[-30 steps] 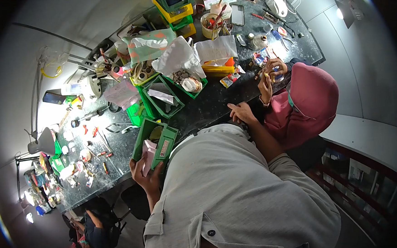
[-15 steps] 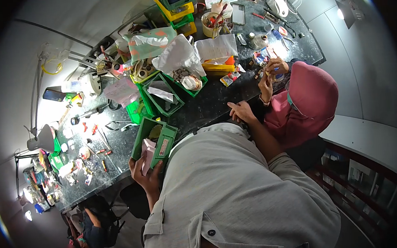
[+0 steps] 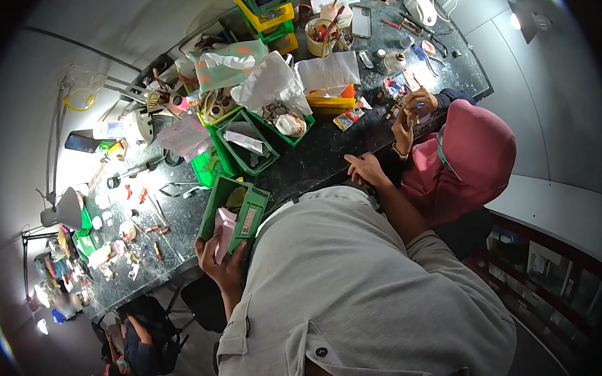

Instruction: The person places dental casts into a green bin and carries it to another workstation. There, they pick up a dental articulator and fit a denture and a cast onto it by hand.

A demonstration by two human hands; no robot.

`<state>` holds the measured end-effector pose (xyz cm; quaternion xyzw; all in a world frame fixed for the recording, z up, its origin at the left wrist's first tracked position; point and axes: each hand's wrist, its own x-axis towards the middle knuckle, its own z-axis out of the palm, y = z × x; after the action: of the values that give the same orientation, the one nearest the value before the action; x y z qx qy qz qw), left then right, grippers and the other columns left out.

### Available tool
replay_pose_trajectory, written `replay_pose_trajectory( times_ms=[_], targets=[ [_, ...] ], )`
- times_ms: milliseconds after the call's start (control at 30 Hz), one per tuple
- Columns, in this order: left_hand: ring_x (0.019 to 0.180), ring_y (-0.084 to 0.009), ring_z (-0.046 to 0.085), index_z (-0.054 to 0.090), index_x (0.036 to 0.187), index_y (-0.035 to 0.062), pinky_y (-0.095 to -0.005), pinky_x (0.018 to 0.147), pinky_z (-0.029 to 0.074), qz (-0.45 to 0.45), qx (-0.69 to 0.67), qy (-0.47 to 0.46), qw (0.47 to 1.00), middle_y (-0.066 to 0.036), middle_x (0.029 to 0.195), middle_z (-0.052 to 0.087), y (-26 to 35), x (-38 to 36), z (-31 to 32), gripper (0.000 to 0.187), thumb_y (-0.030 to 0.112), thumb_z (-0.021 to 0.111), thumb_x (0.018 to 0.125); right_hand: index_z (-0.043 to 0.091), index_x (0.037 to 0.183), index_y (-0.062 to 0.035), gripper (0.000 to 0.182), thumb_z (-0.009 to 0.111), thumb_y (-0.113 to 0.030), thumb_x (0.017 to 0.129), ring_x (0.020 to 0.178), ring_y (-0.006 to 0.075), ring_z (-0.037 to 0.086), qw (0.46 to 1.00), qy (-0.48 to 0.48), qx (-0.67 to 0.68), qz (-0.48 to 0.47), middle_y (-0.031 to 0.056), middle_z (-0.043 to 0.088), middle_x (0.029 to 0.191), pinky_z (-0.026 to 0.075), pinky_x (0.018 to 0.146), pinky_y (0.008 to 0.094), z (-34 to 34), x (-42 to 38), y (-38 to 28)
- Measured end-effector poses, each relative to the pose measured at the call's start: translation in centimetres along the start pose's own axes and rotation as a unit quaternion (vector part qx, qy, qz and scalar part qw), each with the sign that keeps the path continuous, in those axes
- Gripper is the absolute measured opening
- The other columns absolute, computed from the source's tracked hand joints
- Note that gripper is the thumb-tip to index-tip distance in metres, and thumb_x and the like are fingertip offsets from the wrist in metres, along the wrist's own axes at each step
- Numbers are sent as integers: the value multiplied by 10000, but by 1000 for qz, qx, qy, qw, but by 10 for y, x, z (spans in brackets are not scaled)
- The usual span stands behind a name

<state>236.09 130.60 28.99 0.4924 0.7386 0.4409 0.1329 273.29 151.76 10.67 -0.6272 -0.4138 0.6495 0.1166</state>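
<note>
My left hand [image 3: 220,267] grips the near end of a green plastic bin [image 3: 209,211] with a label on its side. The bin is tilted at the table's front edge. Inside it lie a folded pink paper [image 3: 225,232] and a yellowish-green piece [image 3: 236,197] that I cannot identify. My right hand [image 3: 365,169] rests at the table edge near my shirt, fingers apart and holding nothing. Beyond the held bin stands another green bin [image 3: 253,165] with white papers in it.
A co-worker in a pink head covering [image 3: 481,139] sits to my right, both hands [image 3: 410,116] around a small thing. Tools and small parts cover the dark table [image 3: 180,240] at left. A yellow bin [image 3: 330,102] stands ahead. Another person [image 3: 135,346] sits at lower left.
The co-worker's head has shifted slightly right and down. The person at lower left has moved their head. My hands and the green bin look the same.
</note>
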Motion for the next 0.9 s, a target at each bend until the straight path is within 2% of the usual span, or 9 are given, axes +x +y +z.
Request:
replay_pose_trajectory(
  times_ms=[167,300,367,500,567,667,700,800,900],
  targets=[
    [972,-331,612,700,1007,-17,-424,852,496,-29,2,-19,999,-147,1031,609,5,1,5,542,178,951,568,678,726,55,515,644,-396,972,413,177,595,998,3,-61,-18,132,676,603,468,397,297,9,-2,-8],
    [994,-351,625,689,966,-14,-428,852,509,29,-8,-18,999,-190,1089,638,9,11,19,511,168,956,570,709,829,26,400,684,-351,960,477,126,594,982,-21,-142,-123,83,677,637,459,460,261,23,-29,-46],
    [1027,-374,629,698,970,3,-446,875,515,73,11,-43,996,-208,1129,650,16,15,23,490,159,937,573,708,886,14,320,719,-301,945,527,99,574,987,-38,-29,-153,50,658,651,458,516,240,33,-56,-80],
    [1058,-381,623,753,1069,27,-442,909,515,122,50,-75,988,-216,1165,614,16,17,36,567,194,942,561,704,939,-16,244,749,-254,919,645,108,598,969,-61,-67,-230,52,676,777,483,600,249,36,-110,-151],
    [1092,-394,619,753,1082,41,-451,936,511,130,56,-88,986,-230,1199,604,33,20,43,575,190,942,560,703,992,-46,229,771,-235,883,817,194,657,883,-49,-177,-431,97,691,966,522,731,300,40,-126,-177],
    [1164,-429,604,751,1123,80,-481,1001,496,120,32,-117,985,-263,1291,567,41,16,57,606,186,945,558,700,1053,-57,252,789,-165,844,967,257,675,810,-22,-245,-533,116,674,1135,539,833,344,51,-121,-173],
    [1176,-435,599,749,1130,82,-486,1003,496,122,20,-133,983,-268,1314,554,40,16,62,611,187,944,561,692,1079,-49,272,785,-158,847,1061,326,671,808,-16,-268,-525,146,665,1195,533,905,379,52,-118,-167],
    [1236,-466,569,747,1150,96,-505,1033,482,131,-40,-135,981,-269,1375,521,23,13,85,611,190,930,575,689,1092,-39,280,764,-102,830,1085,362,669,853,-51,-263,-447,171,677,1181,535,912,389,55,-99,-135],
    [1321,-478,480,748,1122,71,-595,1185,303,126,-1,-225,966,-284,1385,489,13,16,109,597,181,887,552,690,1108,-4,296,656,13,814,1027,396,683,885,-59,-272,-374,215,710,1082,545,888,421,43,-94,-124]
  ],
)
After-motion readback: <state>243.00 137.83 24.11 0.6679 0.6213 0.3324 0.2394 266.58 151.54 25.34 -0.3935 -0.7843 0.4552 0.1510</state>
